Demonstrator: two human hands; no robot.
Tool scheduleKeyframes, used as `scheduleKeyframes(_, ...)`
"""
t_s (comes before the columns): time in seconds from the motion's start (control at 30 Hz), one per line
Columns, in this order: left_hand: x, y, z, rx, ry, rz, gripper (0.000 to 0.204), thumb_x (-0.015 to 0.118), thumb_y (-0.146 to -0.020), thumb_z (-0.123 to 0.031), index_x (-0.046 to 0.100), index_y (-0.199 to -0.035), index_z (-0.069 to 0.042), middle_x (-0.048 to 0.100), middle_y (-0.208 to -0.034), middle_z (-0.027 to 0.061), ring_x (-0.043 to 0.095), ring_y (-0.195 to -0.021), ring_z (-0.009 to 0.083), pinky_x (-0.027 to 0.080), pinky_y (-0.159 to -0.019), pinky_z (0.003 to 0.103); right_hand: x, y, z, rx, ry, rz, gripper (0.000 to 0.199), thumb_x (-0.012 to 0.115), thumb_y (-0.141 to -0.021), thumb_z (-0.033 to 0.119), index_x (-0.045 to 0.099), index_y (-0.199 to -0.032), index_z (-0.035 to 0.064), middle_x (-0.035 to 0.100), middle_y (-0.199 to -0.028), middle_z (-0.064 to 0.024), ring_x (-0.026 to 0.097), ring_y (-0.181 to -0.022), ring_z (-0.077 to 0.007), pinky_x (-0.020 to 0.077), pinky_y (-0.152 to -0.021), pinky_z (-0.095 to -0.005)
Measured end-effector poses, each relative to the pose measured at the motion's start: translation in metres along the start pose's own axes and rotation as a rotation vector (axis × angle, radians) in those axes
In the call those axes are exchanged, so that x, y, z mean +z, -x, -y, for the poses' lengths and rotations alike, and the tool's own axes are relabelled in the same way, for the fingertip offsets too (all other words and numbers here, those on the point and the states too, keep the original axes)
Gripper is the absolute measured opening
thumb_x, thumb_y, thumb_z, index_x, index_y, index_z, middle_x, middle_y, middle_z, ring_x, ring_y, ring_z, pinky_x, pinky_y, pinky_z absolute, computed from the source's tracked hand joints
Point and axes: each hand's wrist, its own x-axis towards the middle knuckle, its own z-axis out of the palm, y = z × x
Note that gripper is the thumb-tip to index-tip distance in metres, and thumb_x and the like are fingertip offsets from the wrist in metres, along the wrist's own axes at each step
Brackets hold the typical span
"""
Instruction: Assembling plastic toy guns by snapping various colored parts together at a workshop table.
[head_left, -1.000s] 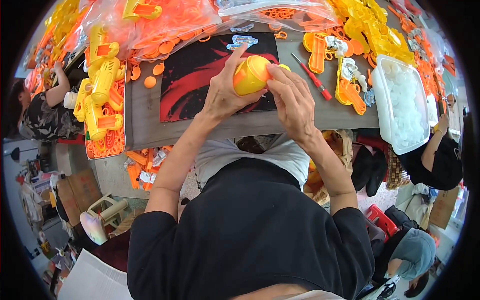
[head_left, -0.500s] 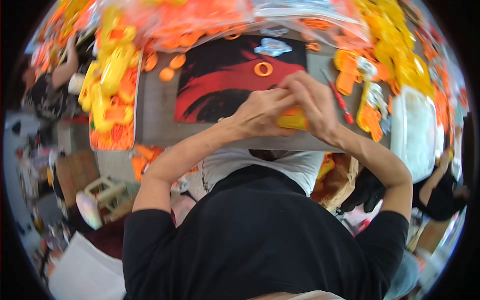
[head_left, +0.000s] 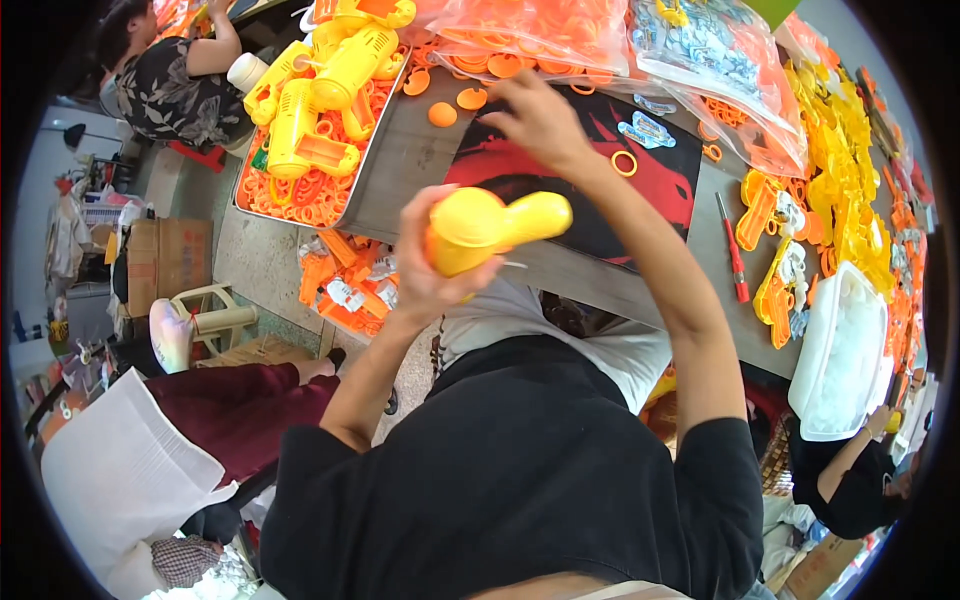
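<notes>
My left hand point(head_left: 425, 275) grips a yellow plastic hair-dryer-shaped toy point(head_left: 470, 228) in front of my body, raised off the table; its stubby handle points right. My right hand point(head_left: 535, 125) stretches over the far left part of a black-and-red mat point(head_left: 665, 195), fingers apart, with no object visible in them. Just left of its fingertips lie orange round caps point(head_left: 442, 115). Right of my right forearm, a yellow-orange ring point(head_left: 624, 163) rests on the mat. Beyond it are blue sticker-like pieces point(head_left: 648, 130).
At the left stands a tray point(head_left: 290, 217) of orange parts with yellow toy bodies on top. Clear bags point(head_left: 560, 40) line the far side. A red-handled screwdriver point(head_left: 737, 260) lies right of the mat, near yellow-orange parts point(head_left: 775, 290) and a white bin point(head_left: 805, 385). Other people sit at both sides.
My hands were together over the mat around the yellow toy. Now they are apart: the left has carried the toy leftward, and the right has reached out toward the orange caps. My view has turned.
</notes>
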Motion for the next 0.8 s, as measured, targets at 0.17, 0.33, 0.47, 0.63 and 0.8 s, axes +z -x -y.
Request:
scheduleKeyframes(0.17, -0.036, -0.006, 0.009, 0.102, -0.228, -0.245, 0.083, 0.083, -0.069, -0.003, 0.036, -0.138, -0.003, 0.049, -0.125, 0.0118, 0.057, -0.111, 0.0222, 0.052, -0.094, 0.038, 0.044, -0.018, -0.019, -0.1, 0.235, -0.125, 0.022, 0.069, -0.087, 0.02, 0.061, -0.102, 0.0051, 0.057, -0.105, -0.0125, 0.059, -0.1, -0.0306, 0.052, -0.08, -0.039)
scheduleKeyframes(0.33, -0.019, -0.045, 0.004, 0.043, -0.073, -0.288, 0.08, 0.083, -0.07, -0.006, 0.038, -0.136, -0.004, 0.049, -0.127, 0.012, 0.057, -0.112, 0.0225, 0.051, -0.095, 0.037, -0.048, 0.045, 0.017, 0.379, -0.847, 0.187, 0.016, 0.065, -0.094, 0.017, 0.06, -0.097, 0.0021, 0.06, -0.102, -0.0082, 0.064, -0.095, -0.018, 0.0536, -0.077, -0.0313)
scheduleKeyframes(0.47, 0.04, -0.074, 0.006, 0.04, 0.074, 0.131, 0.076, 0.082, -0.073, -0.003, 0.039, -0.136, -0.004, 0.055, -0.119, 0.0108, 0.062, -0.106, 0.0219, 0.056, -0.088, 0.036, -0.126, 0.115, 0.033, 0.549, -0.888, 0.089, 0.018, 0.063, -0.097, 0.019, 0.057, -0.105, 0.0044, 0.06, -0.106, -0.0038, 0.06, -0.09, -0.0097, 0.0511, -0.079, -0.0255)
scheduleKeyframes(0.63, 0.096, -0.077, 0.001, -0.111, 0.297, 0.369, 0.075, 0.081, -0.074, -0.003, 0.038, -0.136, -0.006, 0.057, -0.118, 0.0105, 0.063, -0.104, 0.0193, 0.055, -0.089, 0.034, -0.16, 0.166, 0.034, 0.587, -0.71, -0.315, 0.037, 0.062, -0.097, 0.023, 0.054, -0.129, 0.005, 0.061, -0.112, -0.0021, 0.056, -0.1, -0.0087, 0.0457, -0.086, -0.0248)
scheduleKeyframes(0.8, 0.12, -0.076, -0.003, -0.129, 0.314, 0.457, 0.074, 0.08, -0.075, -0.005, 0.038, -0.136, -0.006, 0.059, -0.117, 0.0088, 0.063, -0.103, 0.0172, 0.054, -0.089, 0.032, -0.175, 0.19, 0.038, 0.516, -0.508, -0.25, 0.043, 0.054, -0.101, 0.029, 0.054, -0.136, 0.0048, 0.056, -0.13, -0.0062, 0.053, -0.116, -0.0138, 0.0412, -0.099, -0.0276)
